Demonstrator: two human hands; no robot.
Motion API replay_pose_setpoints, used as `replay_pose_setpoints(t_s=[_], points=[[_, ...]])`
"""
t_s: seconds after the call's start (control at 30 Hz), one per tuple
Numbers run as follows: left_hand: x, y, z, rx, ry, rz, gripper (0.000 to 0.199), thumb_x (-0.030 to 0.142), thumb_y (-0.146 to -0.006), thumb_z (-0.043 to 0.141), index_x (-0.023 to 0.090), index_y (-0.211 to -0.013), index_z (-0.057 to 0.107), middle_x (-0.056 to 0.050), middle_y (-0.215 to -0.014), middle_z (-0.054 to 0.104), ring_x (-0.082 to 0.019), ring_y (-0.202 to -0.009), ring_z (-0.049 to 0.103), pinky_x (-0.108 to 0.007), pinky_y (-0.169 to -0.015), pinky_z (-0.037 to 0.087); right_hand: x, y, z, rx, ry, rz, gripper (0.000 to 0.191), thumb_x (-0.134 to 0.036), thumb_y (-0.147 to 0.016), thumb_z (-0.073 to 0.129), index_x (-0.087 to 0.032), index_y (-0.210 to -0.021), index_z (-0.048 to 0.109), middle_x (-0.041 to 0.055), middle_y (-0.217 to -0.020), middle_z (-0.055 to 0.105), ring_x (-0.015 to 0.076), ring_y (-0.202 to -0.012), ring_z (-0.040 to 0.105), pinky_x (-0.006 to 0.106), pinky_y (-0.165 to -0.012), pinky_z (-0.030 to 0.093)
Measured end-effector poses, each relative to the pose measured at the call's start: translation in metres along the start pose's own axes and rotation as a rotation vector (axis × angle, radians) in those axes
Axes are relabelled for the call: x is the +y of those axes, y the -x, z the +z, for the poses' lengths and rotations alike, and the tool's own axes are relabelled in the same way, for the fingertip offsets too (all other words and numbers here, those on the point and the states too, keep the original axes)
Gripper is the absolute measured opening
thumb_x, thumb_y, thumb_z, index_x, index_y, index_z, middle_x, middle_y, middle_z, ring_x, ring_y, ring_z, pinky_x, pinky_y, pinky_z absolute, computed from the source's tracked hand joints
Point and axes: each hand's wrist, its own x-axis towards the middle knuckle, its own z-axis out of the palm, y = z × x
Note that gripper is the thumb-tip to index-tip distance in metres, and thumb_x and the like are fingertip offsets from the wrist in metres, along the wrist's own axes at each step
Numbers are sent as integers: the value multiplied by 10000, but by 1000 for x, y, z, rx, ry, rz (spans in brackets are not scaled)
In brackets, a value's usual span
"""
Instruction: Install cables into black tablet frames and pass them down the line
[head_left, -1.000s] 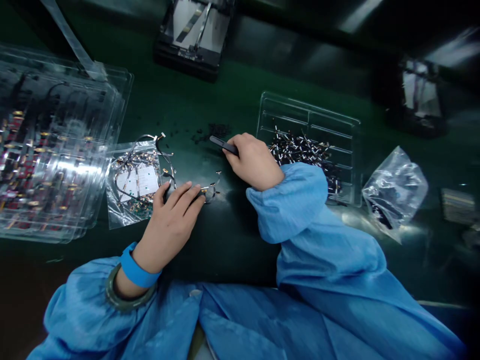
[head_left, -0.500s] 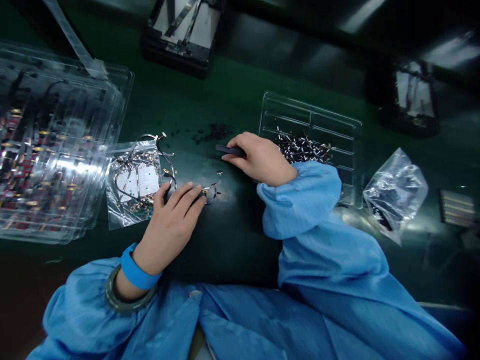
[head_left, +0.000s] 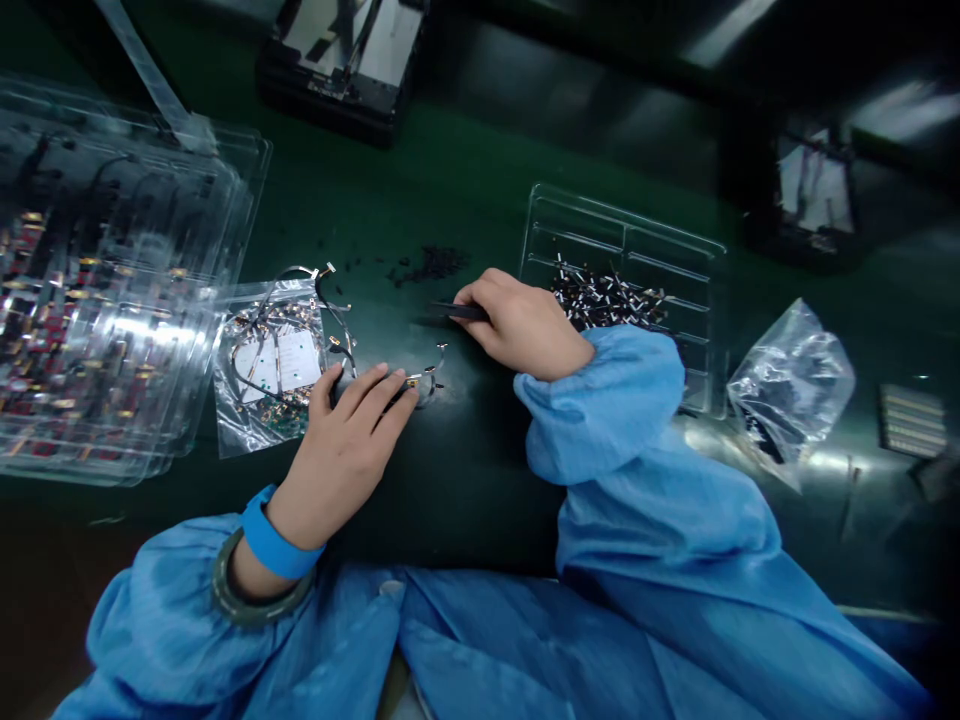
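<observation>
My right hand (head_left: 521, 322) is closed round dark tweezers (head_left: 466, 312), whose tips point left above the table. Whether anything sits between the tips cannot be made out. My left hand (head_left: 349, 435) rests palm down with its fingers spread over a thin flex cable (head_left: 426, 380). One end of that cable, with small connectors, shows past the fingertips; the rest is hidden under the hand. Just beyond lie more loose flex cables (head_left: 330, 310), partly over a clear bag of small parts (head_left: 259, 425). A pile of tiny black pieces (head_left: 439, 263) lies ahead of the tweezers.
Stacked clear trays (head_left: 127, 300) of parts stand at the left. A clear divided tray (head_left: 694, 290) right of my right hand holds many small black-and-white strips (head_left: 607, 297). Further right lies a clear plastic bag (head_left: 795, 385). Dark fixtures (head_left: 345, 75) stand at the back.
The tweezers have turned and dipped slightly, their tips blurred by motion. My left hand stays nearly in place on the cable. The view has shifted a little.
</observation>
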Motion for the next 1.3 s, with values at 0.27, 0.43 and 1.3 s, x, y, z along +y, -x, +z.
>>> replay_pose_setpoints(t_s=[0.27, 0.43, 1.3], points=[[1, 2, 0, 12, 0, 11, 329, 85, -904, 450, 157, -1189, 597, -150, -1279, 599, -297, -1231, 518, -564, -1034, 352, -30, 36, 23, -12, -168, -253, 164, -226, -893, 460, -199, -962, 606, 58, -955, 616, 161, -801, 572, 250, -622, 381], [1, 1, 0, 13, -4, 18, 324, 81, -903, 448, 149, -1180, 601, -157, -1292, 590, -311, -1226, 523, -589, -1022, 358, -33, 39, 35, 53, -161, -282, 199, -239, -925, 433, -184, -984, 614, 68, -945, 627, 161, -808, 583, 249, -620, 380], [-1, 3, -2, -75, -18, 42, 408, 75, -900, 372, 123, -1255, 568, -138, -1355, 549, -317, -1290, 466, -621, -1063, 329, -40, 57, 38, 280, 114, -478, 316, -189, -911, 410, -110, -1125, 629, 59, -816, 636, 162, -701, 555, 294, -544, 406]])
